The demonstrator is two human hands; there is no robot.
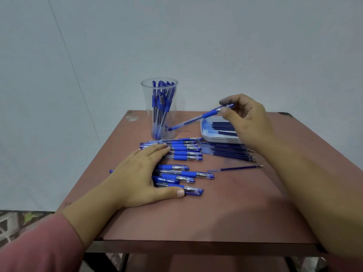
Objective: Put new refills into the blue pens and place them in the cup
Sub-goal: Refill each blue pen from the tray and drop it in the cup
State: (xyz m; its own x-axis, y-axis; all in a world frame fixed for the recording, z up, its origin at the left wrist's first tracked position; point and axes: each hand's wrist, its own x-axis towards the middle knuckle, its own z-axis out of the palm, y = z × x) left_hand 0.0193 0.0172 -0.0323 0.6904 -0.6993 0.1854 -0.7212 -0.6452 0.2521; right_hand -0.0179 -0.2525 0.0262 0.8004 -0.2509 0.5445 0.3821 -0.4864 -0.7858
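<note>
Two dozen or so blue pens are in play, so the biggest risk is the spread on the desk (225, 216). My left hand (141, 173) lies flat over the loose pens (184, 152), fingers straight and close together and the thumb against the nearest barrel. If that palm slides, I reckon the round barrels could roll toward the near edge.

Next is the cup (146, 114). It is tall and clear, and it stands near the far edge of the desk. My right hand (249, 118) pinches the held pen (196, 119) near one end between thumb and forefinger, and the pen's low end hangs just beside the cup's base. A careless swing could knock the cup over or nudge it back.

Smallest worry: one stray refill (235, 168) lies apart from the refill bundle (225, 152), and a sleeve or wrist could flick it off.

The cup holds a cluster of blue pens (161, 103), standing and leaning against its wall. I cannot count them. The pale tray (204, 132) sits to the right of the cup under my right hand. It holds dark refills (224, 126) lying side by side, and my hand partly hides them. I cannot tell whether those are new or used.
</note>
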